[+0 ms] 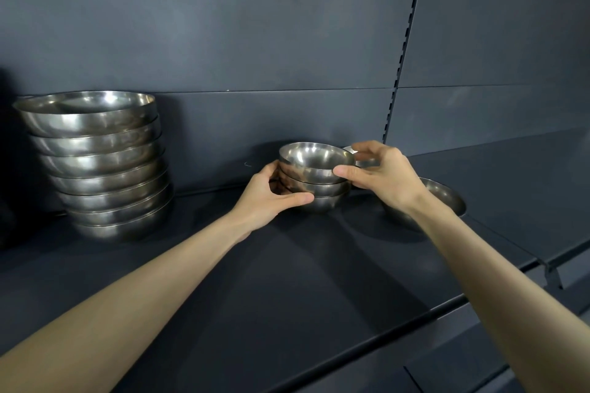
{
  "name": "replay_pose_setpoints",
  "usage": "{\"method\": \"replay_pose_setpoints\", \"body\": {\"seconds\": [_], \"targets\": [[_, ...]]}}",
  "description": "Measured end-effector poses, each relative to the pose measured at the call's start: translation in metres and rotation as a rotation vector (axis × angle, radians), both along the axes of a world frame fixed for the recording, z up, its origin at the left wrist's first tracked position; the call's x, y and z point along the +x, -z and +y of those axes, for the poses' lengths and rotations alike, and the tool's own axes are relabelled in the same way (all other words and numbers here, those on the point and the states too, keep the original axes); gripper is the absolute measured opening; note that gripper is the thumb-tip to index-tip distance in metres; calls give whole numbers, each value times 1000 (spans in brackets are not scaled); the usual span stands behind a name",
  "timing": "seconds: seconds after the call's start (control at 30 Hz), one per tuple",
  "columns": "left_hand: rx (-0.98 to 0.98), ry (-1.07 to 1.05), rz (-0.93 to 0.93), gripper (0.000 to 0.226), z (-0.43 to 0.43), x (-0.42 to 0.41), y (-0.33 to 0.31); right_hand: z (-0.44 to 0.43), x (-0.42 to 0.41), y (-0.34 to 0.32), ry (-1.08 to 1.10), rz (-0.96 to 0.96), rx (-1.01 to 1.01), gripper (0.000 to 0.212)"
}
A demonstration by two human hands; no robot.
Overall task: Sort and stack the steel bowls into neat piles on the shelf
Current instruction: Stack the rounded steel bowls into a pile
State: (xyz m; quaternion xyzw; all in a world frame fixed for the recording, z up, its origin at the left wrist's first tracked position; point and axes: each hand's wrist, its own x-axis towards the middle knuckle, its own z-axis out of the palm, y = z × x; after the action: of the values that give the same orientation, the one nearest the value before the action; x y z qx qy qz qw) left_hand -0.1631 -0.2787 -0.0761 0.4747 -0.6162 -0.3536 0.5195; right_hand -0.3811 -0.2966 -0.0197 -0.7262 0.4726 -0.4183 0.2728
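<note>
A small pile of three steel bowls (314,169) stands on the dark shelf (287,265) near its back wall. My left hand (271,193) grips the lower bowls of this pile from the left, thumb across the front. My right hand (380,174) holds the top bowl's rim from the right, thumb in front and fingers behind. A tall stack of several large steel bowls (102,163) stands at the left. One mid-size bowl (447,198) sits to the right, partly hidden by my right wrist. Another small bowl (365,161) shows behind my right fingers.
The shelf's front edge (399,325) runs diagonally from lower left to right. A slotted upright (403,54) divides the back panels. A second shelf section (517,188) continues to the right.
</note>
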Motion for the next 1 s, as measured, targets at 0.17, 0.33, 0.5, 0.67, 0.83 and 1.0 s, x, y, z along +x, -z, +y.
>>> {"method": "replay_pose_setpoints", "body": {"seconds": [0.17,0.33,0.5,0.67,0.83,1.0], "targets": [[-10,-5,14,48,3,-2,1,-1,-2,2,-10,15,-17,95],[11,21,-19,66,3,-1,0,-2,0,6,-53,-25,70,119],[15,6,-17,64,4,1,5,-7,3,13,-99,-16,105,79],[0,12,-1,59,3,-1,6,-13,1,14,-127,-26,112,67],[-17,0,-11,57,2,-1,3,-14,1,15,-117,-59,113,71],[-49,-9,-26,56,0,0,-13,-15,-1,-4,-108,-86,102,70]]}}
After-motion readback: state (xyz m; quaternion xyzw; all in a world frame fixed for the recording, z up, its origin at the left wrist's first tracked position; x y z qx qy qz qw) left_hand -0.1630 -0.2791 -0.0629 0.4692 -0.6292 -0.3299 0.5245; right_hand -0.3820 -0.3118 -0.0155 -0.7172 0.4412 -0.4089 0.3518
